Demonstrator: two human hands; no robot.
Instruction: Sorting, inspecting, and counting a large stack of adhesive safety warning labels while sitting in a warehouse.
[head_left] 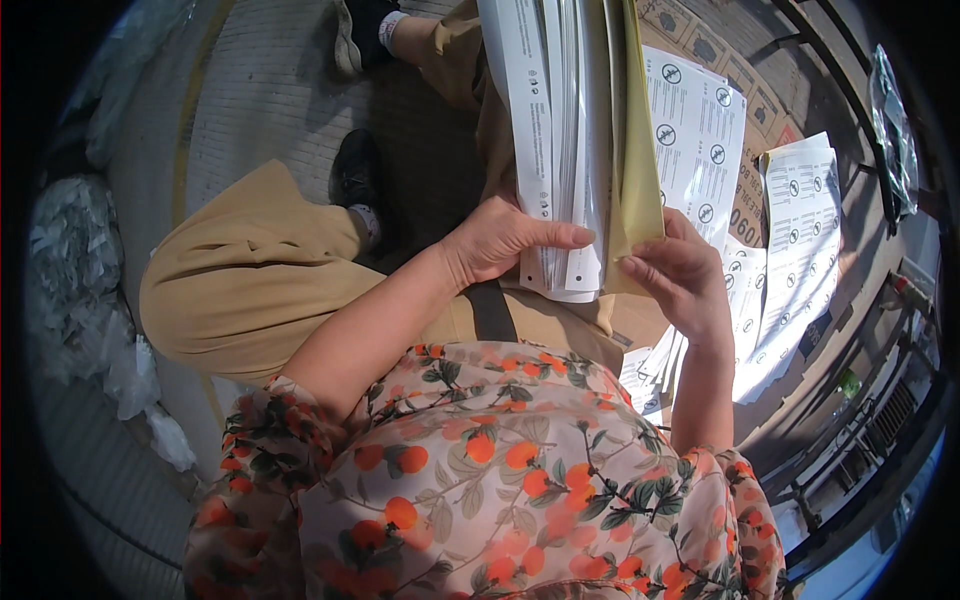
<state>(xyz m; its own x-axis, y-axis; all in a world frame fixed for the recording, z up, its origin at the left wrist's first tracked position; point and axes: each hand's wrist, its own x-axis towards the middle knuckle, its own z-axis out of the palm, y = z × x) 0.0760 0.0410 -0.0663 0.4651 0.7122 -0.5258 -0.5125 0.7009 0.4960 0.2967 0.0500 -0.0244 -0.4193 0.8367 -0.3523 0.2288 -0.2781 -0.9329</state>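
A thick stack of printed white paper strips stands up in front of me, its lower end near my lap. My left hand grips the stack's lower left side, thumb lying across its front. Along the right side of the stack runs a yellowish sheet. My right hand pinches the lower corner of this sheet between thumb and fingers. Just behind that hand lie printed label sheets with round black symbols. Part of the stack's upper end is cut off by the picture's edge.
More label sheets are spread over a brown cardboard box at my right. Crumpled clear plastic bags lie on the left. Dark metal frames stand at the far right. My legs in tan trousers are spread over the floor.
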